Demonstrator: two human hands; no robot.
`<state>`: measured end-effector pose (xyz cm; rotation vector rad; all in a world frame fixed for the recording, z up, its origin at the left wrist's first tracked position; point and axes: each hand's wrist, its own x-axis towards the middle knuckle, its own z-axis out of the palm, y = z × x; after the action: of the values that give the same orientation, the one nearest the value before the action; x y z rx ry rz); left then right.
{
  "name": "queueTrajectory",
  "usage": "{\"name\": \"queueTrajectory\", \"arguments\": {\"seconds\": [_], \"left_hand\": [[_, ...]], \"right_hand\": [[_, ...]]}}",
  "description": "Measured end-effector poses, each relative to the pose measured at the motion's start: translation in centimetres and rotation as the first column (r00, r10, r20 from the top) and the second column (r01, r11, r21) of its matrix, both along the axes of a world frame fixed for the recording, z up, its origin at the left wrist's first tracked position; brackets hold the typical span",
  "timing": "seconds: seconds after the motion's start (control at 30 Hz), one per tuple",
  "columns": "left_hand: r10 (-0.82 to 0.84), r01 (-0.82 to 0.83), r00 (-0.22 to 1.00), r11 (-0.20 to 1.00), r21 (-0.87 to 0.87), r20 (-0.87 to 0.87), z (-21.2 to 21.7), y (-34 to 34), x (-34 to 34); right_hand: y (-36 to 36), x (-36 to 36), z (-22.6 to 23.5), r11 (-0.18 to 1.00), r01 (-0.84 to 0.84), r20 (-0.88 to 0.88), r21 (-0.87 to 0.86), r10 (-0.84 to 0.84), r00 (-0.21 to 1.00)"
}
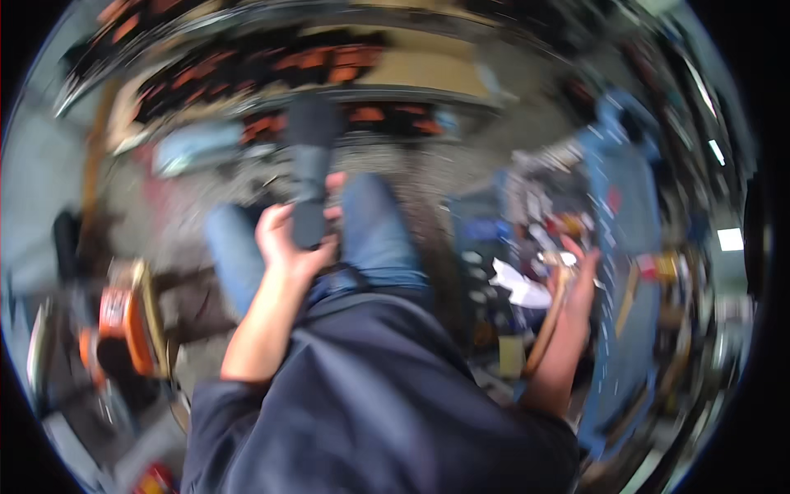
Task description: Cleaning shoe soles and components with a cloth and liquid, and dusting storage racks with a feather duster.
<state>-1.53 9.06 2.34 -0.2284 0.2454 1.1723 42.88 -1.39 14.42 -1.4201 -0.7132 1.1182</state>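
While the left hand (pixel 278 243) holds a long dark-grey object (pixel 309 185) between denim-clad knees (pixel 374 218) — fingers wrapped about its near end — the right hand (pixel 583 276) is among mixed clutter (pixel 568 224), beside a white sheet (pixel 522 286) and blue panel (pixel 624 206); finger opening and hold too blurred to tell.

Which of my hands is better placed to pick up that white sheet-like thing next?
Probably your right hand: it's close beside the white sheet-like thing. Your left hand is farther away, holding a long dark object. Blur hides whether the right grips anything.
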Motion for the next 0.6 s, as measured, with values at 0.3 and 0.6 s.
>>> {"name": "queueTrajectory", "arguments": {"seconds": [0.3, 0.6], "left_hand": [[-0.023, 0.036, 0.991, 0.994, 0.1, -0.131, -0.3, 0.8, 5.5], [-0.106, 0.098, 0.988, 0.993, 0.071, 0.112, -1.2, -0.9, 2.5]], "right_hand": [[-4.2, 20.3, 5.5, 0.75, 0.654, 0.978, 0.094, 0.054, -0.203], [-10.9, 24.8, 9.1, 0.778, 0.61, 0.937, 0.148, 0.087, -0.339]]}}
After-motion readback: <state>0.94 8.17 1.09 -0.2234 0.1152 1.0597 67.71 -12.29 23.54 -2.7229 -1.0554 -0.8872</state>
